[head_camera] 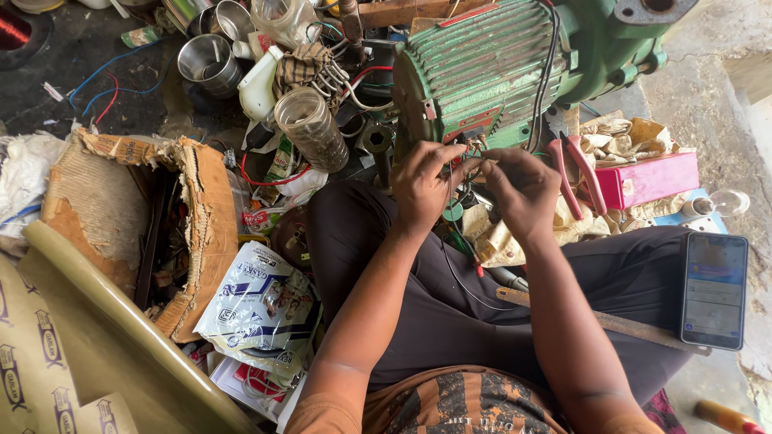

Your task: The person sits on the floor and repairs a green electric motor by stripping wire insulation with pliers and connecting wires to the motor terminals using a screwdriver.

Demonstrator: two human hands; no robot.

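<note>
A green ribbed electric motor (pixel 490 64) lies on the ground in front of me. Both my hands work at its lower terminal area. My left hand (pixel 422 183) pinches thin wires (pixel 474 151) that come from the motor. My right hand (pixel 523 189) grips the same wires from the other side, fingertips nearly touching the left ones. A thin dark wire hangs from the hands across my lap. Exactly what sits between the fingertips is hidden.
Red-handled pliers (pixel 575 169) and a pink box (pixel 647 181) lie right of the motor. A phone (pixel 713 289) rests on my right knee, beside a wooden stick (pixel 627 325). A torn cardboard box (pixel 153 225), a plastic packet (pixel 261 305), steel cups (pixel 205 60) and a clear jar (pixel 312 128) crowd the left.
</note>
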